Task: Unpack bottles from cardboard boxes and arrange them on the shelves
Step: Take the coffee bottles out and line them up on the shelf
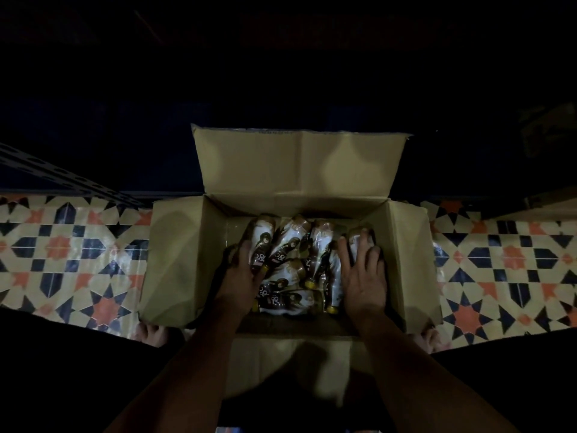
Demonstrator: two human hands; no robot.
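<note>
Fingers (359, 248) of the right hand (363, 276) spread flat over bottles (290, 245) in the open cardboard box (175, 260); the left hand (242, 276) curls round one at the pile's left edge.
Brown-and-white labelled bottles with yellow caps lie flat, mostly caps toward the person; lower ones are hidden, labels dim.

Matt brown cardboard box (175, 260) holds glossy plastic-wrapped bottles (288, 245), standing on a smooth, patterned tile floor (71, 248).
</note>
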